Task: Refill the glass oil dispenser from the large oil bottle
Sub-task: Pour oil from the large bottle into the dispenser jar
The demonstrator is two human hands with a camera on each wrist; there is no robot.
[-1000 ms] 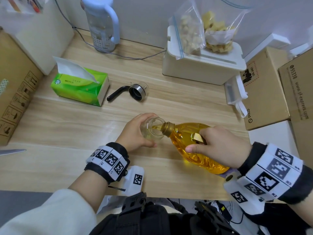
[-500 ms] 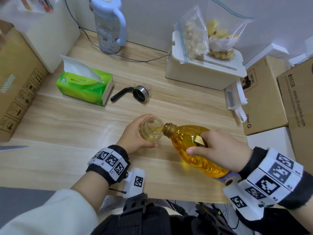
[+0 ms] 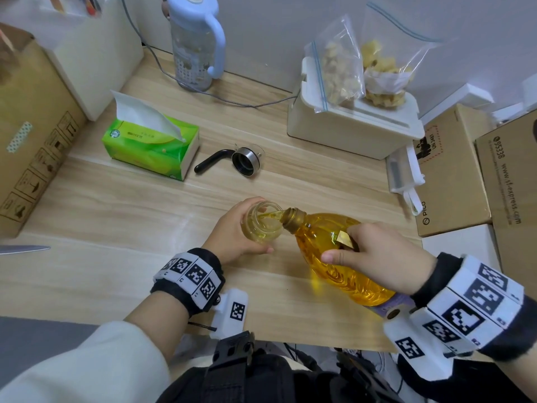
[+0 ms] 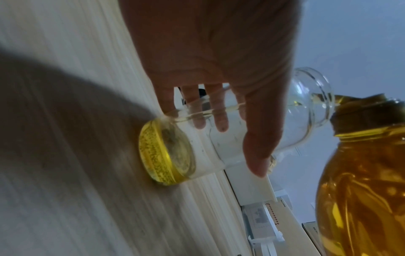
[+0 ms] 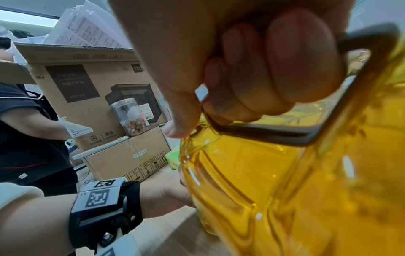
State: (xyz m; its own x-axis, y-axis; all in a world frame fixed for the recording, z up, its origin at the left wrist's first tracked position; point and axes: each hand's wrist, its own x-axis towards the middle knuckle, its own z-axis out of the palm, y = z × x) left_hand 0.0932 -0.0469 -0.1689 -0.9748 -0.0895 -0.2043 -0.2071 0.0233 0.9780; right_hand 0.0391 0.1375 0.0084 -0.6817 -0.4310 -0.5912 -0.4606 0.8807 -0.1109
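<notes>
The clear glass oil dispenser (image 3: 263, 223) (image 4: 219, 131) stands on the wooden table, its mouth uncovered and a shallow yellow layer of oil at its bottom. My left hand (image 3: 232, 234) (image 4: 221, 97) holds it, fingers and thumb wrapped round its body. The large oil bottle (image 3: 334, 251) (image 5: 285, 181) (image 4: 361, 181), full of golden oil, is tilted with its neck at the dispenser's mouth, and a thin stream of oil runs in. My right hand (image 3: 374, 257) (image 5: 252, 69) grips the bottle's dark handle. The dispenser's steel lid with black spout handle (image 3: 232, 162) lies further back on the table.
A green tissue box (image 3: 151, 144) lies back left, a water bottle (image 3: 194, 45) and cable near the wall, a white container (image 3: 354, 126) with snack bags back right. Cardboard boxes (image 3: 453, 175) flank both sides. A knife tip (image 3: 23, 249) shows at the left edge.
The oil bottle has tipped a little more toward the dispenser and oil now streams in. Both hands keep their hold; the view has shifted slightly.
</notes>
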